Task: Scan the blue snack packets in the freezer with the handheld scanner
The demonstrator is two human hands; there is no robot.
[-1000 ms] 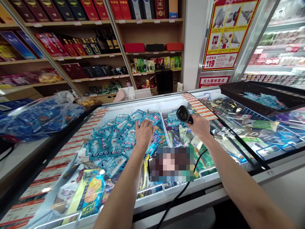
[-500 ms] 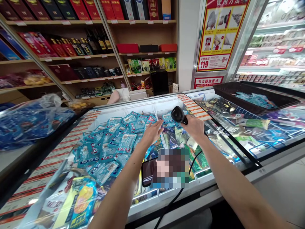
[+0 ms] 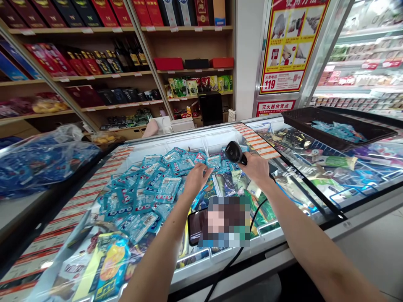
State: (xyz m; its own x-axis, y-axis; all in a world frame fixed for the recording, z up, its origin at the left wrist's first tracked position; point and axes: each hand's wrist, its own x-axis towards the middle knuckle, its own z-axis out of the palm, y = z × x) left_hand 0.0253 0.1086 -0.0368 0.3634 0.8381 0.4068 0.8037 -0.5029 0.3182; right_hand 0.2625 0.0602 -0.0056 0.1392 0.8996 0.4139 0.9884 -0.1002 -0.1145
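Shelves (image 3: 181, 46) hold boxes (image 3: 168, 63), bottles (image 3: 135, 58) and, lower down, green and yellow pouches (image 3: 192, 87), with a black unit (image 3: 210, 109) standing in front. To their right a red-and-yellow poster (image 3: 278, 46) hangs above a red sign (image 3: 276, 107); beyond it, packs (image 3: 349, 102) stand in brightly lit rows

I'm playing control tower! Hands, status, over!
Right hand gripping black handheld scanner. Left hand over shiny blue plastic packets. Thin black cable across white freezer edge.

A black handheld scanner (image 3: 233, 152), held tilted, is beside small blue printed packets (image 3: 168, 189) scattered in overlapping layers.
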